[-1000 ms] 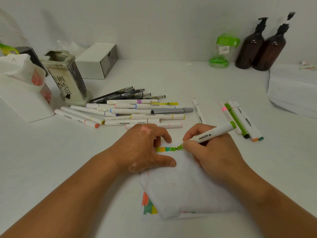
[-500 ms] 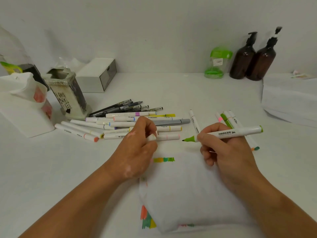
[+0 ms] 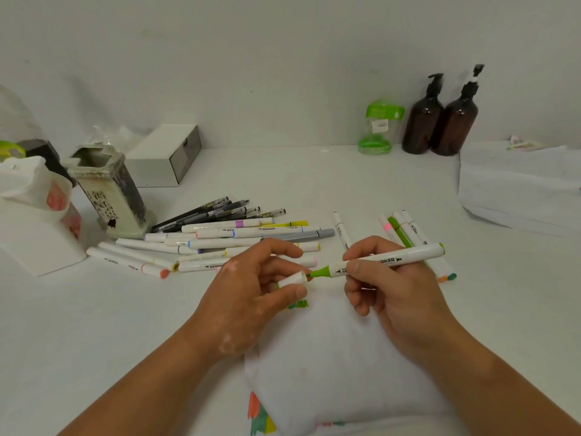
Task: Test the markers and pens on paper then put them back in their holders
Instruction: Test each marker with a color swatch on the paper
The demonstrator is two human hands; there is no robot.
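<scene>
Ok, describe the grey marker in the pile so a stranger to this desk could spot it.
Find the tall worn pen holder at the table's left. A heap of markers fans out to the right of its base, and the grey marker lies on the heap's right edge, in front of the black pens. Its barrel is grey throughout; its neighbours are white with coloured bands.

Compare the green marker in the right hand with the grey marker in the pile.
The green marker is gripped by the right hand; the grey marker lies on the pile. The green marker has a white barrel and a bare nib, its cap in the left hand; the grey marker is grey all over, seemingly capped. Both point roughly sideways.
</scene>
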